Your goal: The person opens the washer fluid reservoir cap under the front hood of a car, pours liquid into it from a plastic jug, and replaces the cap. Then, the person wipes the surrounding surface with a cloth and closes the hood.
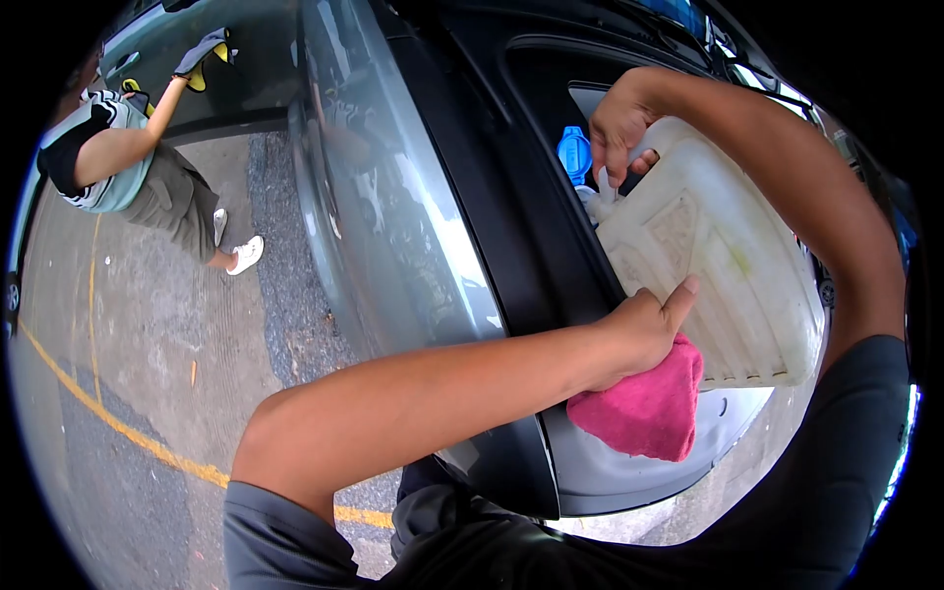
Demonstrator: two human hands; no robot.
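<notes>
The right hand has its grip closed on a big, cloudy-white plastic jug near its neck, beside a bright blue plastic cap. The left hand squeezes a soft pink cloth at the jug's side, maybe to steady it.

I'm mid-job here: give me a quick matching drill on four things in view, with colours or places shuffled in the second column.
1. plastic jerrycan
2. cloth
3. filler cap
4. other person's raised glove

A. bright blue
B. grey and yellow
C. cloudy white, right hand at its spout end
D. pink, under the left hand

Pairs: 1-C, 2-D, 3-A, 4-B
</notes>
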